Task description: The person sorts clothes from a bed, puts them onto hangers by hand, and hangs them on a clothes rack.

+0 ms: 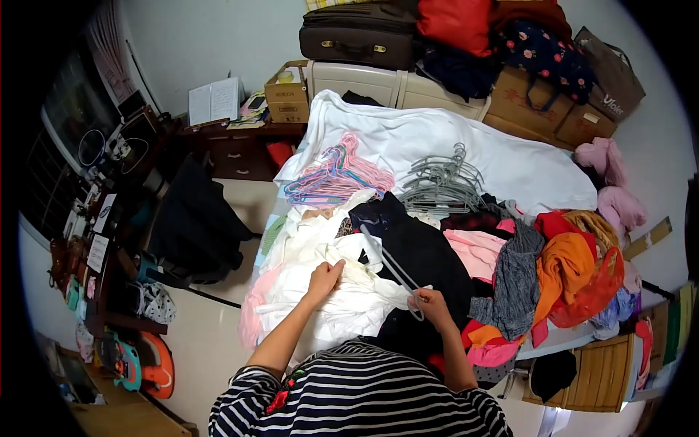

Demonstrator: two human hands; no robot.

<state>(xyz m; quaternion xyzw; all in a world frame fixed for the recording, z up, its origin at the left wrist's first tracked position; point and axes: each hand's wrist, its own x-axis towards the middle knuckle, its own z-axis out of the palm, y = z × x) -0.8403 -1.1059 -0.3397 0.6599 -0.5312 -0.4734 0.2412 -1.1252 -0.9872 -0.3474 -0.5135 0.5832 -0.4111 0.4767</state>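
Note:
My left hand (325, 280) is closed on a white garment (291, 291), its fingers pinching the fabric near the middle of the pile. In my right hand (432, 306) is a grey clothes hanger (394, 266), held by one end and slanting up to the left across the white cloth and a black garment (422, 251). Beyond my hands, a heap of pink and blue hangers (338, 175) lies on the bed, with a stack of grey hangers (443, 186) to its right.
Mixed clothes, including an orange garment (566, 266) and a dark grey one (515, 273), are piled on the right. A white blanket (437, 131) covers the far side of the bed. A chair draped in black (193, 218) stands left, and a suitcase (357, 40) sits behind the headboard.

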